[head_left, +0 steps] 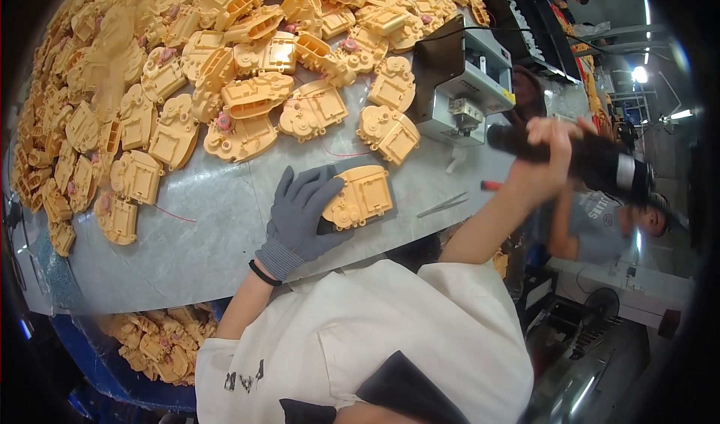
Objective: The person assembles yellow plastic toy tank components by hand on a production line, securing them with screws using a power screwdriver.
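On the near side of the table (pixel 202 251), my gloved left hand (pixel 300 214) pinches a yellow housing (pixel 361 196) atop a grey block (pixel 383 218); my right hand (pixel 553 137) clutches a blurred black cylinder (pixel 604 161). Light, stiff, I'd judge: hold the outer walls.

Clear tabletop (pixel 191 263) left of the left grip (pixel 304 214), open along the near edge. Far side blocked: heap of yellow housings (pixel 262 52), stacked on one another. Narrow strip between heap and left grip; thin red wire (pixel 345 153) lies there. Right: tweezers (pixel 442 205) flat, low. Beyond them, grey machine (pixel 469 79) stands tall, a loose housing (pixel 388 133) just beside its left side.
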Demonstrator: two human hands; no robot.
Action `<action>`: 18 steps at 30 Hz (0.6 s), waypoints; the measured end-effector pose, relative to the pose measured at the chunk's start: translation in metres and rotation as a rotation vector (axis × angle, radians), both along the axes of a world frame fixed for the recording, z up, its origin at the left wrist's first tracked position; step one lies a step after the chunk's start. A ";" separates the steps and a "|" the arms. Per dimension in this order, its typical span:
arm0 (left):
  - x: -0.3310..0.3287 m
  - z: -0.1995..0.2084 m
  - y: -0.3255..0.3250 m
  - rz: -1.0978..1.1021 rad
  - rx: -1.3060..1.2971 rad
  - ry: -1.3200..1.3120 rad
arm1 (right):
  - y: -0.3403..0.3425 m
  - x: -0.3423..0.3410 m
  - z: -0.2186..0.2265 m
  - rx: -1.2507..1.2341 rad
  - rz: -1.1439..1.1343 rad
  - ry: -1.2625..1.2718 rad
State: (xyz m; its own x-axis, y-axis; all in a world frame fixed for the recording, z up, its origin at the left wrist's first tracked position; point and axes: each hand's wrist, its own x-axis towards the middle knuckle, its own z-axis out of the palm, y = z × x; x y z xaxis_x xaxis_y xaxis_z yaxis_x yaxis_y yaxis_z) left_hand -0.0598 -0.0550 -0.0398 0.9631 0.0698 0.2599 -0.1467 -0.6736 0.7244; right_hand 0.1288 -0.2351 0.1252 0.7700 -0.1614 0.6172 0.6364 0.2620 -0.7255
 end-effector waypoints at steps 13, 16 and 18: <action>-0.001 0.001 0.001 0.001 -0.007 -0.010 | -0.002 0.033 -0.052 -0.151 -0.153 0.118; 0.003 0.001 0.002 0.006 -0.008 0.007 | -0.001 0.037 -0.040 -0.135 -0.149 0.065; 0.003 0.002 0.001 -0.003 -0.014 0.004 | 0.001 0.037 -0.035 -0.084 -0.128 0.066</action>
State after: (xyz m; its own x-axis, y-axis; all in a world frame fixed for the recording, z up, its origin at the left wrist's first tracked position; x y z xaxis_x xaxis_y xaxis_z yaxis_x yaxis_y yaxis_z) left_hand -0.0571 -0.0541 -0.0374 0.9644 0.0710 0.2546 -0.1451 -0.6629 0.7345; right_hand 0.1653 -0.2340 0.0904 0.7859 -0.2108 0.5814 0.6109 0.1189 -0.7827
